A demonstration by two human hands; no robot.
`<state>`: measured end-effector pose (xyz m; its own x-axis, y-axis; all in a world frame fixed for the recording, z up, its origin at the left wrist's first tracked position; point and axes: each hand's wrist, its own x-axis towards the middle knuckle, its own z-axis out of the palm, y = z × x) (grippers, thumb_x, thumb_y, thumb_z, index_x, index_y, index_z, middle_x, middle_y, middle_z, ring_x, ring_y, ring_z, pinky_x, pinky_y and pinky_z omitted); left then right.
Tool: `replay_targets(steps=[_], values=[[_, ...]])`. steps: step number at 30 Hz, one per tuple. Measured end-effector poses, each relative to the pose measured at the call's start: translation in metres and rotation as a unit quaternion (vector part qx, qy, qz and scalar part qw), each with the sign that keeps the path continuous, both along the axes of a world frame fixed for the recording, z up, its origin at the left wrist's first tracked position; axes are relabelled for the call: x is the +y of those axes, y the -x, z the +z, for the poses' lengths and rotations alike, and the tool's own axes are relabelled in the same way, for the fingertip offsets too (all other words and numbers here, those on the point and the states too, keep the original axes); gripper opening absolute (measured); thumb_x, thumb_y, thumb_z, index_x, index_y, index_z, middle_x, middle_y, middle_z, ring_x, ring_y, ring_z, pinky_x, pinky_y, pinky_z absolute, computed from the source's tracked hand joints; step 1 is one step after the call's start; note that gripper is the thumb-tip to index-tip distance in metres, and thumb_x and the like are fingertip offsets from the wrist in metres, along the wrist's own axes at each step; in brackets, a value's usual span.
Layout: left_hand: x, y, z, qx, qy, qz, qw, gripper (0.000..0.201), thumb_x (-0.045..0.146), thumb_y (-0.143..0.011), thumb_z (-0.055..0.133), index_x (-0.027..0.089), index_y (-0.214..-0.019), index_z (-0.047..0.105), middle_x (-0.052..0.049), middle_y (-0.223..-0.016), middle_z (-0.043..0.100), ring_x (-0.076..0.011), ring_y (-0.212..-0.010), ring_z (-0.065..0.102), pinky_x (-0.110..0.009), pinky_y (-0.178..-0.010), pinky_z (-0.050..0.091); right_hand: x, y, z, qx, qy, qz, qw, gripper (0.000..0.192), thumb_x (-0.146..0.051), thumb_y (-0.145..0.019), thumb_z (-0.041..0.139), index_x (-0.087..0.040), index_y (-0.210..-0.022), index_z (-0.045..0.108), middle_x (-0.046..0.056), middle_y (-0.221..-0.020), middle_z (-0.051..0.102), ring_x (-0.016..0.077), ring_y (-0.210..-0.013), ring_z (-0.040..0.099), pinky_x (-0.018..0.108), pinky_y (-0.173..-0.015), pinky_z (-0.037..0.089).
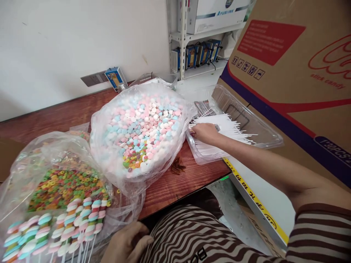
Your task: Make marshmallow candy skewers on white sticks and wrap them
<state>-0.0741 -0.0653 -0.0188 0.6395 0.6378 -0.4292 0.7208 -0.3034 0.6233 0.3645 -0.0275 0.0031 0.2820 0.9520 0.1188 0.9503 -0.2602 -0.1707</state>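
My right hand (205,133) reaches into a clear plastic tray (201,157) and closes at the near ends of a pile of thin white sticks (231,128). Its fingertips are pinched there, but how many sticks they hold is hidden. Low in the view, my left hand (130,241) rests by my lap, fingers loosely curled and thumb apart, with nothing visible in it. Left of it lie several candy skewers (87,215) of stacked pink, white and blue marshmallows and coloured gummies on white sticks. A plastic-lined heap of small marshmallows (153,120) sits mid-table, some gummy rings (135,155) on it.
An open bag of gummy rings (68,186) stands at the left of the wooden table (167,191). Brown twist ties (178,166) lie near its front edge. A large carton (290,73) rises on the right. Behind are a white shelf (183,40) and a blue box (115,77).
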Motion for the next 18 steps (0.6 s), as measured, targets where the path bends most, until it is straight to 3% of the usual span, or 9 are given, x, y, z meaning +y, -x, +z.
replay_targets(steps=[3,5,6,8,10,11,14,16,18], values=[[0.0,-0.037,0.018,-0.113,0.066,-0.055,0.99,0.027,0.049,-0.085,0.073,0.03,-0.102,0.08,-0.003,-0.092,0.079,-0.0211,-0.083,0.071,-0.027,-0.077,0.054,-0.007,-0.01,0.016,0.035,-0.048,-0.048,0.997,0.032,-0.026,-0.09,0.068,-0.015,-0.06,0.064,0.008,-0.068,0.072,0.0214,-0.079,0.073,0.027,-0.066,0.044],[-0.005,-0.061,0.015,-0.188,0.158,-0.091,0.965,0.038,0.053,-0.082,0.077,0.028,-0.11,0.081,-0.007,-0.098,0.079,-0.0239,-0.091,0.071,-0.03,-0.085,0.053,-0.021,0.002,0.028,0.154,-0.189,-0.064,0.968,0.033,-0.031,-0.094,0.064,-0.019,-0.063,0.063,0.005,-0.066,0.07,0.0218,-0.077,0.073,0.029,-0.068,0.05],[-0.009,-0.075,0.009,-0.22,0.227,-0.104,0.943,0.045,0.056,-0.079,0.079,0.026,-0.113,0.081,-0.009,-0.101,0.079,-0.0253,-0.094,0.071,-0.033,-0.087,0.053,-0.031,0.015,0.033,0.268,-0.286,-0.057,0.918,0.029,-0.034,-0.095,0.064,-0.02,-0.069,0.064,0.003,-0.066,0.07,0.0212,-0.075,0.073,0.03,-0.068,0.053],[-0.018,-0.105,-0.009,-0.295,0.398,-0.083,0.865,0.075,0.062,-0.066,0.087,0.026,-0.131,0.073,-0.014,-0.125,0.074,-0.0318,-0.114,0.068,-0.041,-0.1,0.051,-0.051,0.053,0.037,0.5,-0.344,0.001,0.795,0.02,-0.041,-0.088,0.074,-0.023,-0.085,0.066,0.0,-0.071,0.073,0.0188,-0.067,0.072,0.031,-0.064,0.058],[-0.024,-0.133,-0.028,-0.387,0.535,-0.026,0.75,0.101,0.064,-0.051,0.093,0.032,-0.142,0.062,-0.013,-0.151,0.058,-0.0351,-0.136,0.055,-0.047,-0.112,0.043,-0.068,0.097,0.031,0.672,-0.289,0.024,0.681,0.026,-0.04,-0.08,0.083,-0.024,-0.088,0.064,-0.002,-0.072,0.074,0.0171,-0.061,0.072,0.029,-0.059,0.061],[-0.024,-0.144,-0.036,-0.433,0.565,0.018,0.702,0.098,0.069,-0.053,0.09,0.03,-0.139,0.064,-0.014,-0.151,0.058,-0.0355,-0.139,0.053,-0.048,-0.113,0.042,-0.073,0.119,0.025,0.734,-0.244,0.02,0.634,0.029,-0.04,-0.078,0.085,-0.024,-0.089,0.065,-0.002,-0.072,0.074,0.0166,-0.06,0.073,0.028,-0.058,0.062],[-0.016,-0.153,-0.045,-0.568,0.513,0.19,0.615,0.089,0.081,-0.06,0.078,0.018,-0.122,0.071,-0.017,-0.13,0.068,-0.0319,-0.121,0.062,-0.045,-0.106,0.047,-0.08,0.169,-0.004,0.825,-0.139,0.0,0.547,0.036,-0.041,-0.072,0.09,-0.023,-0.091,0.065,-0.003,-0.071,0.073,0.0154,-0.058,0.073,0.027,-0.058,0.064],[-0.006,-0.141,-0.041,-0.599,0.448,0.288,0.598,0.078,0.074,-0.067,0.079,0.02,-0.122,0.07,-0.014,-0.127,0.07,-0.0249,-0.106,0.065,-0.039,-0.095,0.051,-0.078,0.187,-0.025,0.834,-0.11,-0.003,0.54,0.037,-0.041,-0.07,0.091,-0.023,-0.087,0.064,-0.003,-0.072,0.072,0.0152,-0.058,0.072,0.028,-0.059,0.064],[0.0,-0.122,-0.033,-0.6,0.402,0.351,0.596,0.064,0.058,-0.074,0.083,0.025,-0.128,0.066,-0.01,-0.127,0.07,-0.0201,-0.098,0.066,-0.032,-0.083,0.053,-0.074,0.195,-0.042,0.824,-0.099,0.003,0.559,0.035,-0.041,-0.072,0.09,-0.022,-0.084,0.063,-0.002,-0.077,0.073,0.0148,-0.06,0.072,0.03,-0.061,0.065]])
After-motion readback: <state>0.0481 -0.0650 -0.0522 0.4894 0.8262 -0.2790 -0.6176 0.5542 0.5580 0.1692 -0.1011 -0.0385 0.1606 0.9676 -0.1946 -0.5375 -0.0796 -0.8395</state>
